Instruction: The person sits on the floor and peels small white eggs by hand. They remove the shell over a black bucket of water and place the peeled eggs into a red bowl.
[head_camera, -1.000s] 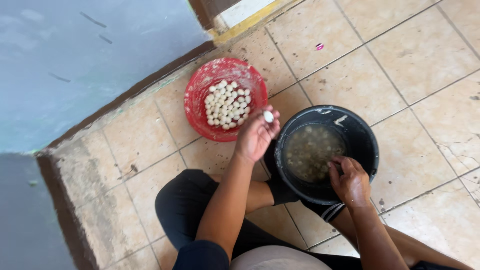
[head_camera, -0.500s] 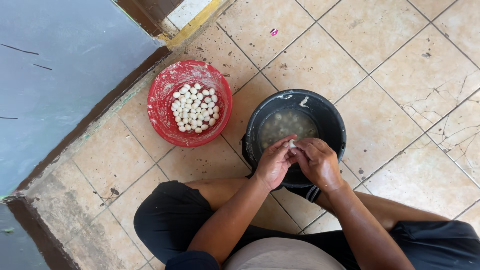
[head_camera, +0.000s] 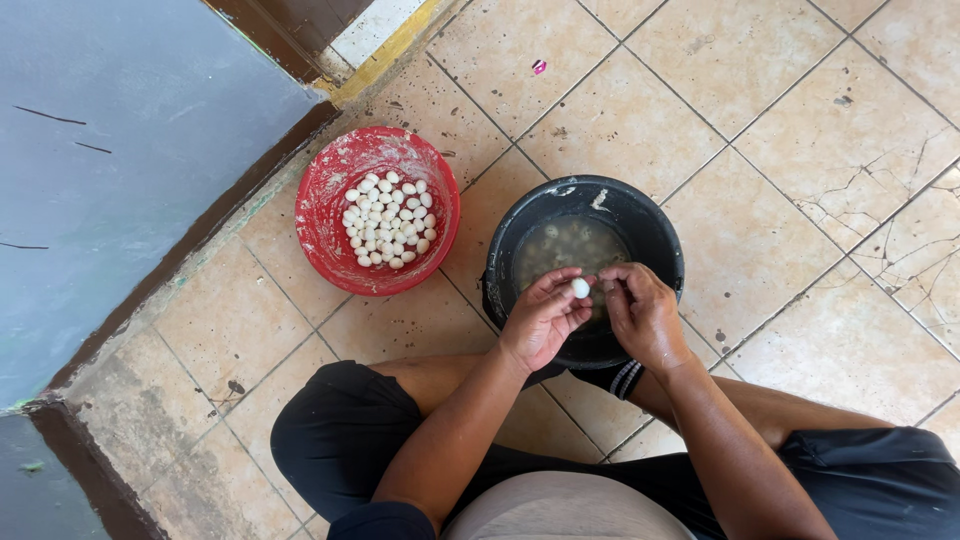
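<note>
Both hands (head_camera: 590, 305) pinch egg (head_camera: 580, 288) above black bucket (head_camera: 655, 235) rim.

beige tiled floor (head_camera: 780, 230), cracked and stained, blue-grey wall (head_camera: 120, 150), brown skirting, daylight

Small white peeled egg (head_camera: 580, 288), round, pinched between fingertips above black bucket (head_camera: 655, 225)

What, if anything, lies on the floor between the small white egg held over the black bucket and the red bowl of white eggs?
Nothing visible. The left hand holds the egg over the black bucket; only bare tile separates it from the red bowl.
</note>
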